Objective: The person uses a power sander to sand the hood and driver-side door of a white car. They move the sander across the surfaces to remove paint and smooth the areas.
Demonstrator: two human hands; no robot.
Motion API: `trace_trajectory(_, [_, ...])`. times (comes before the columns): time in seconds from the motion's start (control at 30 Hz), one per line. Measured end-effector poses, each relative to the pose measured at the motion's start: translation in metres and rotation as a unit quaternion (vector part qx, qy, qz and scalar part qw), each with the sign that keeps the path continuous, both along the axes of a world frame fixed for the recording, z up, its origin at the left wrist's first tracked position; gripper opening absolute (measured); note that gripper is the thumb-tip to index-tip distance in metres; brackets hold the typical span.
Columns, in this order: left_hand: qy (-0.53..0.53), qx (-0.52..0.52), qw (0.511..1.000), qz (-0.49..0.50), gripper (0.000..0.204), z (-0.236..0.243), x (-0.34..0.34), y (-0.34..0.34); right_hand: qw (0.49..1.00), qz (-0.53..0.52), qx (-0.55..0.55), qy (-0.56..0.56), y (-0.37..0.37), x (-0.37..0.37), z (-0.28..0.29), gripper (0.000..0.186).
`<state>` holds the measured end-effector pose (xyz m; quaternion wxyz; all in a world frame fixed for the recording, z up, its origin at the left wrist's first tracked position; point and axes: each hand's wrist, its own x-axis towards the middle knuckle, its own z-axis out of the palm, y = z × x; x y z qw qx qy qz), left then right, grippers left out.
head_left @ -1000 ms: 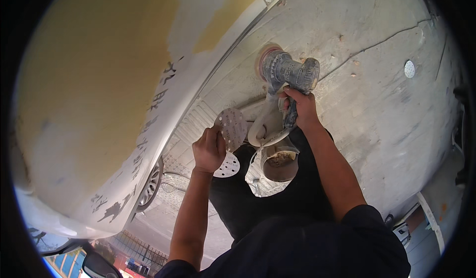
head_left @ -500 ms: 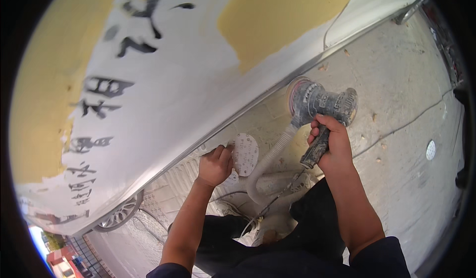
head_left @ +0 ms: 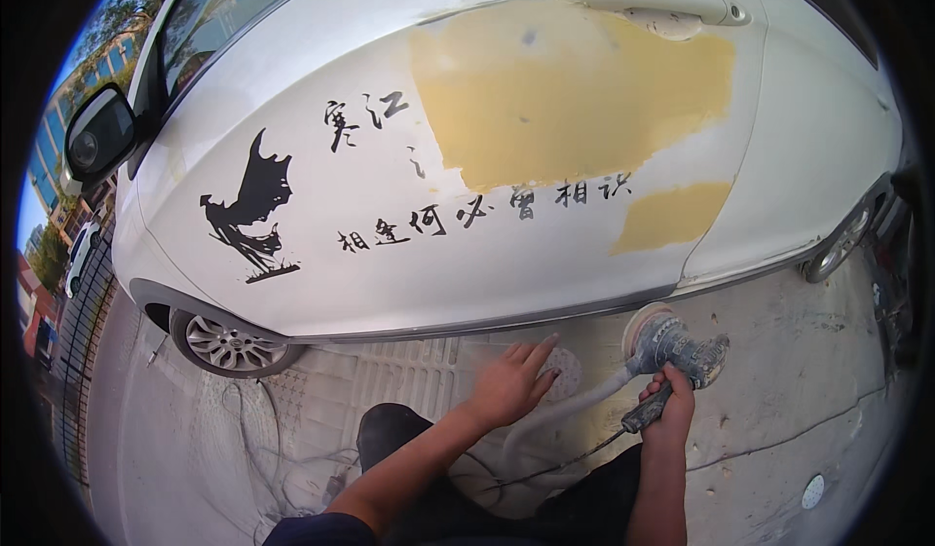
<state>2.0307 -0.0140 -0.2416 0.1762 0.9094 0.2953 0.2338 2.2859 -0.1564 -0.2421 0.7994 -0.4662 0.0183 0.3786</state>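
Closest in: the person's dark-trousered knees (head_left: 394, 431) poke up at the bottom, bent, with a forearm reaching out past each side. The right hand (head_left: 674, 405) has its fingers wrapped around the handle of a dusty grey sander (head_left: 670, 343), so that one's a solid grip. The sander is out in front of the person, tipped on its side, its round head right by the car's bottom edge in this view; can't tell if they touch. A pale hose (head_left: 575, 405) and a dark cable (head_left: 582, 456) trail back from it toward the knees.

The left hand (head_left: 508, 388) is stretched out with its fingers spread. There's a pale perforated disc (head_left: 563, 376) right at the fingertips, but it's too blurry to tell whether they're pinching it or not.

Another perforated disc (head_left: 813, 491) lies on the dusty floor (head_left: 779, 405), well off to the right.

Beyond that is the white car (head_left: 467, 307), its door carrying a big yellow patch (head_left: 575, 103), a smaller one (head_left: 674, 217) lower right, black lettering and a winged figure decal (head_left: 261, 195). Way back on the left there's a fence (head_left: 83, 351) and a tree (head_left: 122, 12).
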Motion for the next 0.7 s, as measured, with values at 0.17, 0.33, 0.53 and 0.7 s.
trace_trajectory(0.17, [-0.220, 0.083, 0.961, -0.142, 0.076, 0.116, 0.000, -0.070, 0.956, 0.021, 0.075, -0.283, -0.007, -0.074, 0.080, 0.012])
trace_trajectory(0.33, [-0.364, 0.127, 0.920, -0.070, 0.096, 0.192, -0.008, -0.082, 0.823, 0.029, 0.093, -0.560, 0.048, -0.140, 0.156, 0.029])
trace_trajectory(0.53, [-0.445, 0.105, 0.883, 0.109, 0.103, 0.242, -0.035, -0.031, 0.702, 0.082, 0.116, -0.698, 0.114, -0.190, 0.198, 0.033])
trace_trajectory(0.7, [-0.467, 0.079, 0.874, 0.110, 0.110, 0.242, -0.054, -0.015, 0.613, 0.072, 0.077, -0.783, 0.127, -0.204, 0.195, 0.033])
